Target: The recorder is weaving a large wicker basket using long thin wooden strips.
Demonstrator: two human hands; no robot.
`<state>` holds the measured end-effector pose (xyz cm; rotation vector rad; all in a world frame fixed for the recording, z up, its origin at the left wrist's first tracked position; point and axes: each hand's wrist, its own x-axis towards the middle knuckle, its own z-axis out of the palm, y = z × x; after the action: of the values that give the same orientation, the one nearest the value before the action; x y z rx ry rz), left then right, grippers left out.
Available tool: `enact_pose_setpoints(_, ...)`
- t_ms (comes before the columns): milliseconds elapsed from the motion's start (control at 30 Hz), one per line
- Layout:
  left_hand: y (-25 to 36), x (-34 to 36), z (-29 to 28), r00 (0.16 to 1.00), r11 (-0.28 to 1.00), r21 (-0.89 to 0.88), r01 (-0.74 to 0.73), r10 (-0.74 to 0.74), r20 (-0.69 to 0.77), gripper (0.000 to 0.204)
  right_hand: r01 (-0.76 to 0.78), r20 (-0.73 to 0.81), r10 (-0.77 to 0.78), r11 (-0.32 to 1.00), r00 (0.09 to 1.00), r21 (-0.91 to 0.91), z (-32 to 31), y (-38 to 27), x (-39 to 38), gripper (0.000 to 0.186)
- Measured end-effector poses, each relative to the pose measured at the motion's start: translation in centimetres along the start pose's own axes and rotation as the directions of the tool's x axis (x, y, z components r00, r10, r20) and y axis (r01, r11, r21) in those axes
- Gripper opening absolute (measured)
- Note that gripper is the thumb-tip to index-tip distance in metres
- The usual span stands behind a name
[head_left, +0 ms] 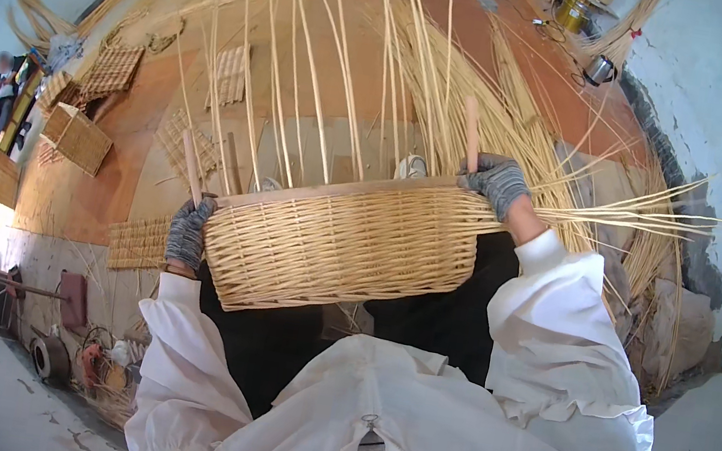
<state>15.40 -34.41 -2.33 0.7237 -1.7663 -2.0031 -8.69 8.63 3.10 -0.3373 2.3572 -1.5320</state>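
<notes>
A partly woven wicker basket (349,243) lies tilted across my lap, its pale woven side facing me. Long upright canes (318,77) rise from its far edge, along a flat wooden strip. My left hand (188,231), in a grey knit glove, grips the basket's left end beside a wooden peg (192,166). At the right end my right hand (499,186), gloved alike, is closed round the corner by another wooden peg (472,134). Loose cane ends (637,213) stick out to the right beyond it. Some fingers of both hands are hidden.
Piles of long canes (530,111) cover the floor at the right. Woven panels (138,244) and a finished-looking basket (77,139) lie at left. A metal kettle (600,70) stands by the right wall. Other people (3,89) are at the far left and back.
</notes>
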Motion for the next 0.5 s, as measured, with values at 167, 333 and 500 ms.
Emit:
enact_pose_setpoints(167,-0.6,0.5,0.3,0.998,0.997,0.072,-0.037,0.033,0.056,0.034,0.027,-0.023,-0.023,0.983,0.999,0.181,0.7,2.3,-0.8,0.033)
enact_pose_setpoints(333,-0.6,-0.1,3.0,0.98,0.997,-0.081,0.004,-0.02,-0.196,0.029,0.03,0.002,-0.032,0.976,1.0,0.215,1.1,2.5,0.3,0.031)
enact_pose_setpoints(500,-3.9,1.2,0.5,0.961,0.996,0.017,-0.082,0.084,-0.264,0.03,-0.039,-0.107,0.014,0.973,0.994,-0.229,3.7,3.5,2.3,0.03)
